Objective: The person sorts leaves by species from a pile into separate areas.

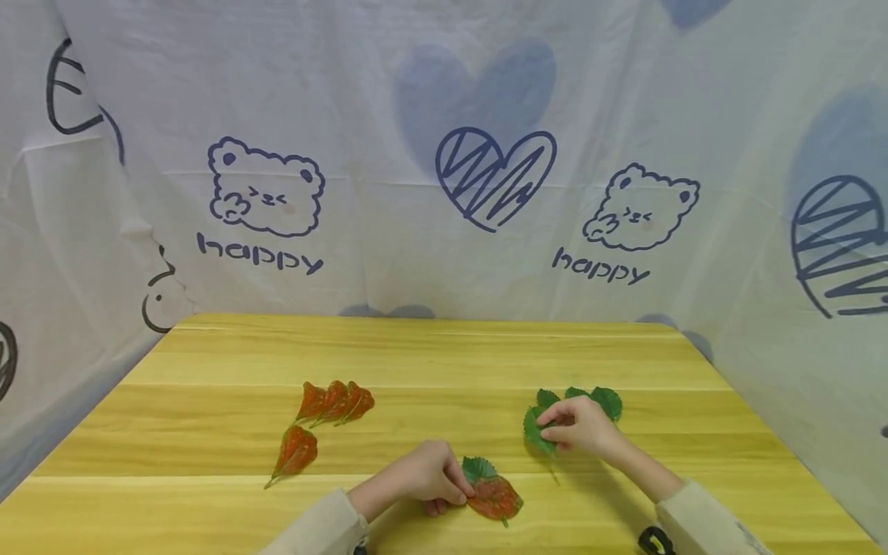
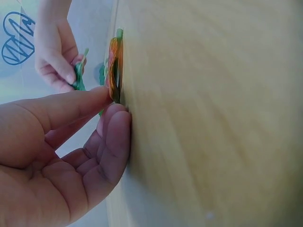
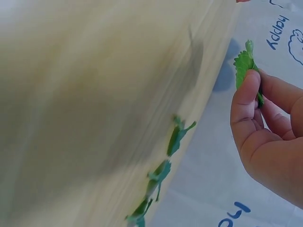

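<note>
Near the table's front, my left hand point(image 1: 432, 476) pinches the edge of a red leaf point(image 1: 496, 499) between thumb and fingers. Part of a green leaf point(image 1: 479, 467) shows beyond the red one; whether the two touch cannot be told. My right hand point(image 1: 581, 425) pinches a green leaf point(image 3: 244, 66) by its edge, stem downward in the head view and held above the tabletop. Behind that hand lie several more green leaves point(image 1: 607, 403), partly hidden by it in the head view.
On the left of the wooden table point(image 1: 416, 354), red leaves point(image 1: 336, 401) overlap in a short row. A single red leaf point(image 1: 297, 451) lies in front of them. A white printed cloth point(image 1: 388, 231) hangs behind the table and along its sides.
</note>
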A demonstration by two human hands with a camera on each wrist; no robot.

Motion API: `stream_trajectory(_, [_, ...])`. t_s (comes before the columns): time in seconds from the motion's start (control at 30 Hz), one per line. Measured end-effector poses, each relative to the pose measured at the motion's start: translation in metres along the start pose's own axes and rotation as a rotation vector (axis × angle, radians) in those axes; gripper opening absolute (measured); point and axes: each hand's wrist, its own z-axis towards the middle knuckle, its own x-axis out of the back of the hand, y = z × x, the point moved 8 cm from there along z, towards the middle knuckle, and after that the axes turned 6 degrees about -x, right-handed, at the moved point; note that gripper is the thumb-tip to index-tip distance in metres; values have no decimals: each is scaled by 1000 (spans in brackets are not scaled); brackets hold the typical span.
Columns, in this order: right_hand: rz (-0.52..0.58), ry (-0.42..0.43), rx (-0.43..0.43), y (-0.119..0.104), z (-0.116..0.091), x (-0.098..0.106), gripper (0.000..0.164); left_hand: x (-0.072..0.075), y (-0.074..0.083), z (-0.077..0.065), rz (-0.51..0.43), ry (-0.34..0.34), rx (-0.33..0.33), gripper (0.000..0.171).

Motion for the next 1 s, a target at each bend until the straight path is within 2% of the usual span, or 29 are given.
stream_trajectory(0.33, [26,-29,-70,19,-16,9,14,0,-1,0,4,-3,7,8])
stream_trajectory(0.8, [58,-136,-161,44,-29,8,14,0,-1,0,1,-3,0,7])
stream_trajectory(1.0, [56,-147,-174,52,-29,7,13,0,-1,0,-5,-7,8,7])
